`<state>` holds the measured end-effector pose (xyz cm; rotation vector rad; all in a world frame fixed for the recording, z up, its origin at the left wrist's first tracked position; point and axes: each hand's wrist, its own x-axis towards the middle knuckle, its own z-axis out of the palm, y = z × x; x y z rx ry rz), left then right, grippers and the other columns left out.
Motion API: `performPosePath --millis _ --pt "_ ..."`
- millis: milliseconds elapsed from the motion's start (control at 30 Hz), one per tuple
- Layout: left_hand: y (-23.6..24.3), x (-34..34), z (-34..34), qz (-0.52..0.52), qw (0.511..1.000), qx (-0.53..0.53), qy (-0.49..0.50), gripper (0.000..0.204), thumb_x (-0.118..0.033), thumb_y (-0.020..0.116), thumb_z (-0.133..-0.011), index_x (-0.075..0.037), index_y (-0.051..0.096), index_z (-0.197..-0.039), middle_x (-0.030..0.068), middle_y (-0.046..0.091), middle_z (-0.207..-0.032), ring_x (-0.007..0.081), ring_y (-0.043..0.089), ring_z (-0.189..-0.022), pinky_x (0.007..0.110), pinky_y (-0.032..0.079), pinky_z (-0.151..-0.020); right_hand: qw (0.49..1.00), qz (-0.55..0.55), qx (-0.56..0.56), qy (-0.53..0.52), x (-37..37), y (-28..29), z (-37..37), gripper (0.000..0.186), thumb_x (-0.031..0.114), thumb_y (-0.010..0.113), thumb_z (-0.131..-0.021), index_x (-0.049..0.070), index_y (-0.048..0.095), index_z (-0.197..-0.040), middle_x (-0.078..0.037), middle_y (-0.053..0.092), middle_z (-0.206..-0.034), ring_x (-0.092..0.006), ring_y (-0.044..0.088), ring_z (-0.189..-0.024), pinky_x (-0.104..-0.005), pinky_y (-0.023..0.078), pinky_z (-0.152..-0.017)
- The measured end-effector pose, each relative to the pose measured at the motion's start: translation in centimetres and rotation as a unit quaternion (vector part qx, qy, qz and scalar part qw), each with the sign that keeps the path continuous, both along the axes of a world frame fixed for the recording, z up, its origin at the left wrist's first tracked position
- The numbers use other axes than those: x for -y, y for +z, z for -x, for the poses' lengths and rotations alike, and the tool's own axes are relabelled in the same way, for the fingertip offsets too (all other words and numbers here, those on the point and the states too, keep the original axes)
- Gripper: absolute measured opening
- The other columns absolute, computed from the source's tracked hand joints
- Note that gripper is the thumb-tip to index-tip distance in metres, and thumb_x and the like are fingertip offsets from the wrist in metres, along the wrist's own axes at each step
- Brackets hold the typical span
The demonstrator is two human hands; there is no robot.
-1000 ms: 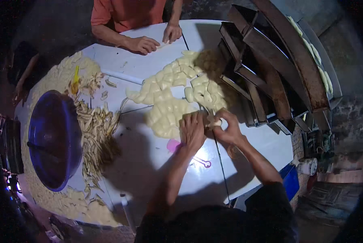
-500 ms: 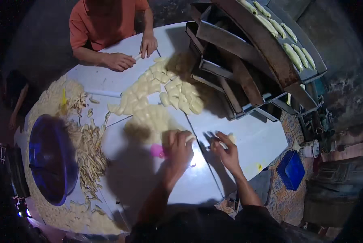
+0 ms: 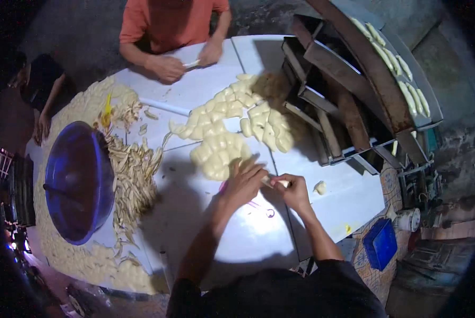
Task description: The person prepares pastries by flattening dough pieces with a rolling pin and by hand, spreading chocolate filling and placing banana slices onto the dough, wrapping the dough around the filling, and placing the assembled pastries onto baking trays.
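In front of me, a short piece of pale dough (image 3: pixel 267 182) stretches between my two hands, just above the white table (image 3: pixel 258 238). My left hand (image 3: pixel 242 185) has hold of its left end, some fingers still reaching forward. The other end is pinched in the closed fingers of my right hand (image 3: pixel 294 193). A small lump of dough (image 3: pixel 320 187) lies by itself to the right. Beyond my left hand spreads a batch of soft dough pieces (image 3: pixel 216 153). Something pink (image 3: pixel 223 187) is mostly hidden beside that hand. Thin purple lines with a ring (image 3: pixel 269 213) show nearer me; I cannot make them out.
Across the table a person (image 3: pixel 168 32) in an orange shirt holds a dough strip (image 3: pixel 191 64). Left stand a blue basin (image 3: pixel 102 212) and a heap of thin strips (image 3: pixel 134 180). Metal trays (image 3: pixel 333 58) are stacked at right. A blue crate (image 3: pixel 380 244) sits below. Another person (image 3: pixel 49 85) is far left.
The whole view has shifted. My right hand has closed and come in beside my left, onto the dough piece. The small lump near it now lies farther from its fingers.
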<state>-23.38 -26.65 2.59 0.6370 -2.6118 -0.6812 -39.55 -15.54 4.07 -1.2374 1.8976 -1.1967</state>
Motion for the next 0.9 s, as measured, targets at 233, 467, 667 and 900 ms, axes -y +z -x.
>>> performPosePath --millis 233,467,667,900 --pt "-1.7 1.4 1.1 -0.016 0.998 -0.027 0.06 0.032 0.01 0.053 -0.074 -0.001 0.057 -0.104 0.015 0.062 -0.111 0.031 0.054 -0.122 0.056 0.023 -0.111 0.976 0.176 0.019 -0.125 -7.4 11.3 3.0 0.02 0.016 0.073 -0.091 -0.003 0.072 -0.089 -0.012 0.07 -0.082 -0.0176 0.062 -0.073 -0.0309 0.049 -0.062" --pt "-0.6 0.1 1.6 -0.053 0.985 -0.112 0.117 0.037 0.007 0.056 -0.077 -0.006 0.055 -0.111 0.0196 0.041 -0.15 0.0373 0.027 -0.148 0.055 0.017 -0.115 0.901 -0.106 -0.421 0.023 -0.3 3.5 3.3 0.058 0.021 0.074 -0.085 0.004 0.058 -0.138 -0.028 0.056 -0.133 -0.0398 0.062 -0.112 -0.0457 0.05 -0.097" --pt "1.4 0.3 0.2 -0.151 0.971 -0.025 0.185 0.081 -0.007 0.065 -0.086 -0.013 0.027 -0.158 0.0202 0.004 -0.167 0.0382 -0.002 -0.155 0.056 0.006 -0.121 0.988 0.075 0.087 0.105 7.1 -1.2 -3.5 0.067 0.005 0.071 -0.082 0.001 0.048 -0.145 -0.02 0.062 -0.131 -0.0304 0.064 -0.115 -0.035 0.049 -0.099" --pt "2.1 3.9 -1.7 -0.093 0.992 -0.04 0.075 0.081 -0.003 0.065 -0.081 -0.009 0.032 -0.155 0.0181 0.038 -0.156 0.0378 0.02 -0.152 0.055 0.016 -0.118 0.98 0.128 0.149 -0.044 7.1 -1.5 -3.3 0.023 0.006 0.07 -0.091 0.001 0.071 -0.114 -0.008 0.073 -0.093 -0.0084 0.064 -0.079 -0.0263 0.053 -0.072"
